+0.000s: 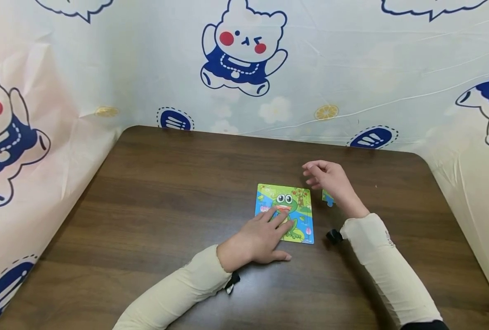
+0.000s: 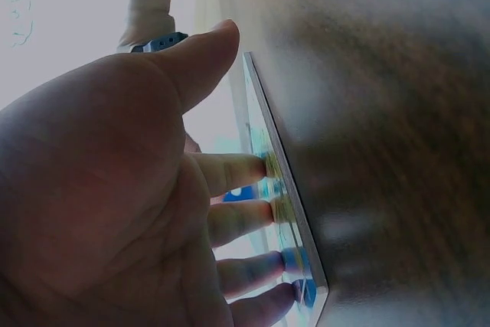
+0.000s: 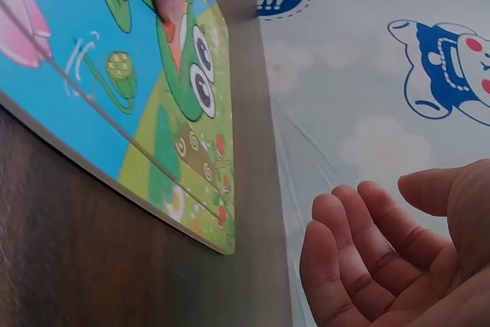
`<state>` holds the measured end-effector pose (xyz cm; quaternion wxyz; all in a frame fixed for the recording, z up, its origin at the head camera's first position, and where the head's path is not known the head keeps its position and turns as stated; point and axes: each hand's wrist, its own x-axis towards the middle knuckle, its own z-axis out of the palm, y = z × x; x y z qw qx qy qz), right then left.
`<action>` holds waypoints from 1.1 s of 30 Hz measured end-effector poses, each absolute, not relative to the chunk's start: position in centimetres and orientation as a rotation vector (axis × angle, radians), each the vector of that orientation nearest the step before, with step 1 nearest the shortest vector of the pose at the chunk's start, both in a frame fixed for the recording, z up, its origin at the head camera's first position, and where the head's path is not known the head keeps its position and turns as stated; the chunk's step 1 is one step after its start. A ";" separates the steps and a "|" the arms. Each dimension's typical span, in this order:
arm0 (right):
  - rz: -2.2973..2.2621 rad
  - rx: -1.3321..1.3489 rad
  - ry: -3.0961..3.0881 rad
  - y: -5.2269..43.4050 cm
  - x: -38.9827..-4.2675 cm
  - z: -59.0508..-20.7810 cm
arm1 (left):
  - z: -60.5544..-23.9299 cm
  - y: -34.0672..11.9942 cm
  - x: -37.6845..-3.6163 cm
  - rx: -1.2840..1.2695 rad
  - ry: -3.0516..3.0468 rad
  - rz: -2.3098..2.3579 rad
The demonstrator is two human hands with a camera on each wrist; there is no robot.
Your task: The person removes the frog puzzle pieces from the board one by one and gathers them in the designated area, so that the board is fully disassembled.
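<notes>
A square frog jigsaw puzzle point(image 1: 299, 206) lies flat on the dark wooden table point(image 1: 166, 192), right of centre. My left hand point(image 1: 265, 229) rests on its lower left part with straight fingers point(image 2: 237, 170) pressing the picture, the thumb stretched out on the table beside it. My right hand point(image 1: 324, 176) hovers just past the puzzle's upper right corner, fingers loosely curled and the palm empty in the right wrist view point(image 3: 383, 243). A small loose blue puzzle piece point(image 1: 328, 198) lies on the table under that wrist, right of the puzzle point(image 3: 92, 74).
A plastic sheet printed with cartoon bears point(image 1: 244, 55) walls the table at the back and on both sides. Wrist cameras on black straps point(image 1: 334, 236) sit on both cream sleeves. Bare wood stretches to the left of the puzzle and at the front.
</notes>
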<state>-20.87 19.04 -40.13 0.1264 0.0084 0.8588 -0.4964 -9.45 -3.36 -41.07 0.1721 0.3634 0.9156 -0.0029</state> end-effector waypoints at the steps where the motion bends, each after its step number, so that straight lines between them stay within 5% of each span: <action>1: -1.443 0.021 2.498 18.9 -20.9 -40.2 | -41.1 -3.3 -9.4 1.032 2.599 -0.010; 33: -0.953 -0.339 2.838 14.9 -18.3 -42.8 | -41.4 -3.1 -9.2 1.018 2.596 -0.053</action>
